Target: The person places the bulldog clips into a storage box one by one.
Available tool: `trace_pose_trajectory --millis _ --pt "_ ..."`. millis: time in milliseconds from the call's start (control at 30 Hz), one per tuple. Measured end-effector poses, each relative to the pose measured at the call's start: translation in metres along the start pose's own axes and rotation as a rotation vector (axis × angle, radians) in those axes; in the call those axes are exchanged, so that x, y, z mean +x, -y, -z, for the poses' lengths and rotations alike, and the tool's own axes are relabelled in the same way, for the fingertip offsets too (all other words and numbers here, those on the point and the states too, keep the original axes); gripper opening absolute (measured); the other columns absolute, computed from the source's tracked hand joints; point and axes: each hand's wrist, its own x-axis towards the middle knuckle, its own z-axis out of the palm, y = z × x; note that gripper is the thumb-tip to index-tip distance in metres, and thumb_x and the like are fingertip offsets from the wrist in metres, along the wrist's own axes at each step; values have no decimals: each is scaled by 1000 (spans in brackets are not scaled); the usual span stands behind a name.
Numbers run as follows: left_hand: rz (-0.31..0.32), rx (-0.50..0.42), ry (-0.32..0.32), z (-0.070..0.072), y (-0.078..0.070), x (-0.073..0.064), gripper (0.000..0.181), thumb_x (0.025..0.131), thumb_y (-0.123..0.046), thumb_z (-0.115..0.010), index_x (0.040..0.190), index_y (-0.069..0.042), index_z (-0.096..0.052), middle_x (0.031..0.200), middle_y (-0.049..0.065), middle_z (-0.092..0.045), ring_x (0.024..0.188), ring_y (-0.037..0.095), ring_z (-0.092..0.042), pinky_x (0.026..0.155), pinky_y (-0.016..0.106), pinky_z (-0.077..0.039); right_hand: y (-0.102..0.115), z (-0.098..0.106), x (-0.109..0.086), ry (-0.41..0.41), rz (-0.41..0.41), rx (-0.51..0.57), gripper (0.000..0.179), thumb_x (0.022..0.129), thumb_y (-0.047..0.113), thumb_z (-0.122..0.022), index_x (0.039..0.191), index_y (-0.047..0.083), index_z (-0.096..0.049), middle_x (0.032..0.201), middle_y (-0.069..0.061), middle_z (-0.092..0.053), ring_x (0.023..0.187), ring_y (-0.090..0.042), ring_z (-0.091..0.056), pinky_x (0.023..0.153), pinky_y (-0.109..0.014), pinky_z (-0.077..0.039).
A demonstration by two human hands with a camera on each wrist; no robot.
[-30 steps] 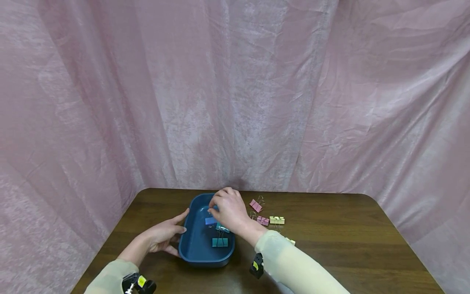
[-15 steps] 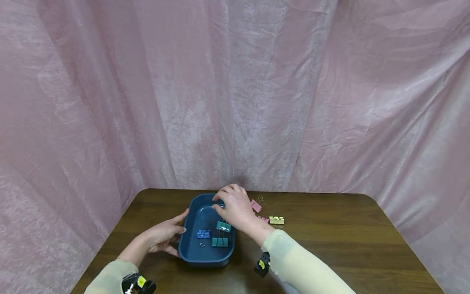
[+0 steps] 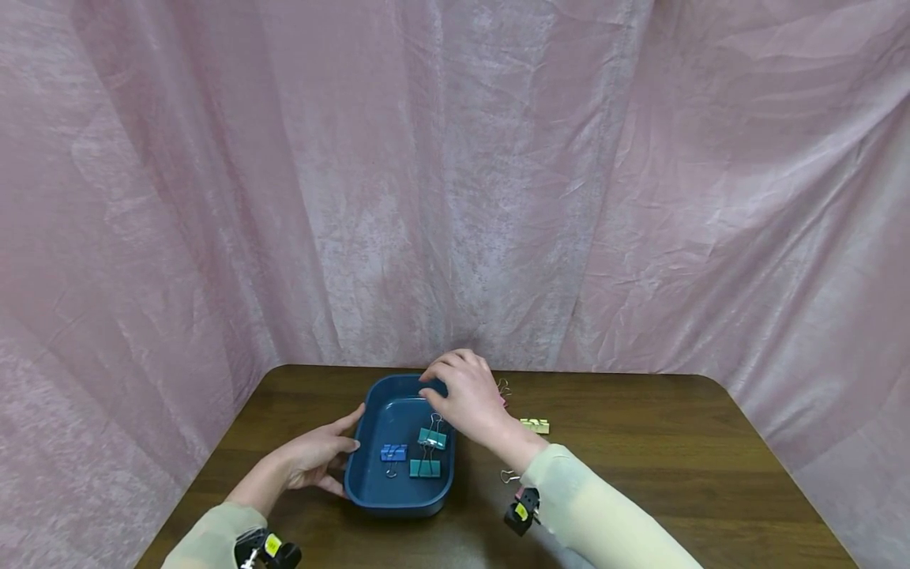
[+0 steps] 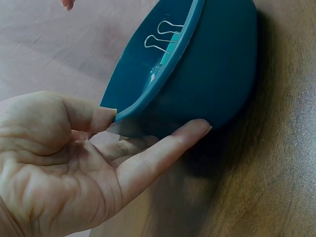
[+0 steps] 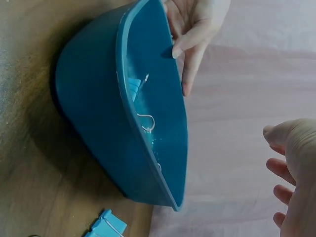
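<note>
the left hand (image 3: 313,458) grips the side of a blue tub (image 3: 377,486) on the worktop (image 3: 654,450), the right hand (image 3: 468,399), empty with loosely bent fingers, hangs over its far right corner, and blue (image 3: 393,453) and teal clips (image 3: 425,469) lie inside.

blue tray (image 3: 400,509) | blue clip (image 3: 393,453) | teal clips (image 3: 425,469) | brown wood-grained table (image 3: 640,458)

the left sleeve (image 3: 206,539) and right sleeve (image 3: 611,510) are pale cream, greenish toward the cuffs (image 3: 543,474); the black left wrist camera (image 3: 287,556) and black right wrist camera (image 3: 529,501) each bear a bright yellow patch (image 3: 272,544), with silvery metal (image 3: 250,560) on the left one
</note>
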Motion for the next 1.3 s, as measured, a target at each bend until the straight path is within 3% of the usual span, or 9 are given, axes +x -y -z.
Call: trace_pose_trajectory --millis 633,900,1300 --pt "-5 -14 9 -1 1 2 72 108 -9 -40 166 -22 1 142 38 -43 113 46 -63 74 62 -58 -21 27 -8 -62 -64 104 14 90 30 -81 102 23 -79 111 6 -71 118 -24 -55 102 -48 -42" --pt "-6 -3 15 -1 1 2 73 108 -9 -41 166 -22 1 136 35 -51 110 45 -65 73 60 -59 -37 37 -19 -80 -91 93 14 89 28 -82 102 25 -79 109 6 -71 116 -25 -56 101 -48 -43" --pt "1 4 -5 -1 2 3 72 108 -9 -41 166 -22 -1 142 36 -44 110 45 -65 72 61 -59 -63 48 -35 -92 -156 76 16 88 27 -82 102 22 -79 111 4 -72 118 -26 -56 102 -49 -42"
